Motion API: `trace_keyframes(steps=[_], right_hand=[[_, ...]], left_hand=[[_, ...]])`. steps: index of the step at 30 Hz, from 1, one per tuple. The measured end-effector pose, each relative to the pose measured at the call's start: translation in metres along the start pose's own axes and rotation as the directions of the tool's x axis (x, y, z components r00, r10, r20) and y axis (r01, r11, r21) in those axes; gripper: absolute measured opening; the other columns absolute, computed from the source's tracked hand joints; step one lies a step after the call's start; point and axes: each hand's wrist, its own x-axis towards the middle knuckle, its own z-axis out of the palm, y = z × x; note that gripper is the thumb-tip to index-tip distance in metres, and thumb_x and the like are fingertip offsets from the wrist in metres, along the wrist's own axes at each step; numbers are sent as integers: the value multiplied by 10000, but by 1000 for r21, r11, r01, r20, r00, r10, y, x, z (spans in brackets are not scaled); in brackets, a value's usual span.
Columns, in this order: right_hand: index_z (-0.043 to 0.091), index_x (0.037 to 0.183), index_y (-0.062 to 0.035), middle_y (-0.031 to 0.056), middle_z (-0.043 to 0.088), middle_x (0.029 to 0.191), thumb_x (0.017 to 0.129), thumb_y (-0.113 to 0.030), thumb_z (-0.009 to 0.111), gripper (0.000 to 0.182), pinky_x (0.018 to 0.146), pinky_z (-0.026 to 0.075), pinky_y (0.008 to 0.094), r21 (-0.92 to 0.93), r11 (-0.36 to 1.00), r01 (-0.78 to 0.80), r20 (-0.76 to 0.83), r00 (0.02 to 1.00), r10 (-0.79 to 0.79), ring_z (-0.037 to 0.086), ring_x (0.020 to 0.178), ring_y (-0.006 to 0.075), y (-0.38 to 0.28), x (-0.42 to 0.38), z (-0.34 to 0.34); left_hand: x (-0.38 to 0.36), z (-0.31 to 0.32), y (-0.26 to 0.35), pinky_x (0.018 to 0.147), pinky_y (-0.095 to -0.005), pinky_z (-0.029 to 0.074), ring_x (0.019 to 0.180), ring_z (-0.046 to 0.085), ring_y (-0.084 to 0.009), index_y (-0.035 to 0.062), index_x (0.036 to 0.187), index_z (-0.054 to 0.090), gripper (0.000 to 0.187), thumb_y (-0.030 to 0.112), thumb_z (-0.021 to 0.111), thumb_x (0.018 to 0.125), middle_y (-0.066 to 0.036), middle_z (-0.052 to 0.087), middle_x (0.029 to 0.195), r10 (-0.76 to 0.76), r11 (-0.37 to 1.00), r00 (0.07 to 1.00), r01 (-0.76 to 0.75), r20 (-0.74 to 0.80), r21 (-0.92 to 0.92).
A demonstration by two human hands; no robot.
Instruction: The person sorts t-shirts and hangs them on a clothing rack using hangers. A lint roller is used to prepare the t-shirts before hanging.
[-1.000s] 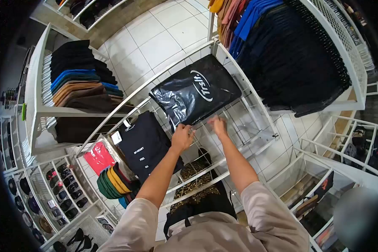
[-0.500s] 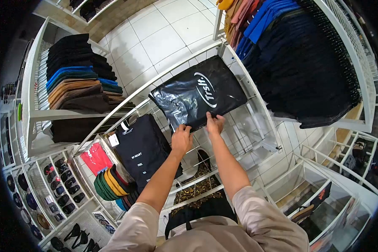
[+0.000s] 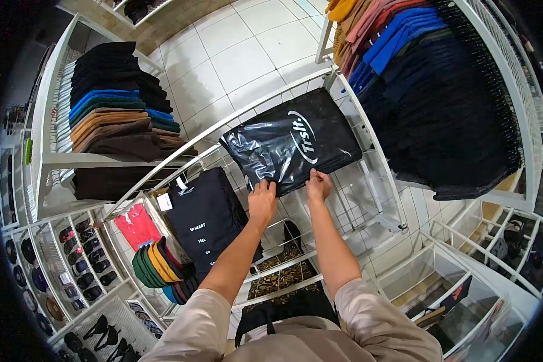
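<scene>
A glossy black plastic packaging bag (image 3: 338, 130) with white "Trslt." lettering lies flat on a white wire rack (image 3: 377, 151). My left hand (image 3: 263, 202) has its fingers curled over the bag's near edge, toward its left corner. Further right along that edge, my right hand (image 3: 318, 186) pinches the plastic between thumb and fingers. The fingertips of both hands are partly hidden. Left of the bag rests a stack of folded black T-shirts (image 3: 187, 211), the top one printed with small white words.
A red packaged garment (image 3: 140, 226) and green and yellow caps (image 3: 157, 265) sit at the rack's left end. Hanging clothes fill racks at left (image 3: 111, 120) and right (image 3: 446, 114). Sunglasses displays (image 3: 87, 265) stand lower left. Wire bins (image 3: 428, 283) stand lower right.
My right hand has shifted slightly right along the bag's near edge. My left hand stays at the edge near the left corner. The whole view has tilted a little.
</scene>
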Motion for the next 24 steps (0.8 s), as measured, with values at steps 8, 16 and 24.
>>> trace_keyframes(steps=[8, 16, 24], right_hand=[[559, 1056, -88, 36, 559, 1064, 1001, -299, 606, 223, 818, 492, 366, 232, 959, 166, 105, 975, -194, 535, 954, 148, -12, -27, -10], [516, 1261, -113, 78, 584, 1220, 955, -281, 649, 373, 885, 469, 411, 391, 920, -16, 152, 987, -48, 576, 1077, 212, -25, -19, -8], [389, 1549, 26, 190, 475, 1536, 868, -152, 754, 793, 1136, 374, 373, -62, 982, 176, 206, 965, -160, 483, 1385, 316, -31, -36, -19]], left_hand=[[-4, -7, 3, 771, -452, 544, 963, 640, -309, 83, 1055, 642, 294, 165, 762, 800, -102, 619, 991, 106, 994, 974, -110, -199, -6], [-19, -40, 25, 802, -458, 534, 912, 653, -336, 41, 919, 685, 65, 57, 679, 856, -138, 654, 888, 25, 954, 969, -96, -245, -284], [-58, -60, 57, 837, -466, 516, 951, 638, -368, -8, 996, 710, 161, 101, 722, 877, -169, 704, 944, 25, 852, 987, -104, -158, -514]])
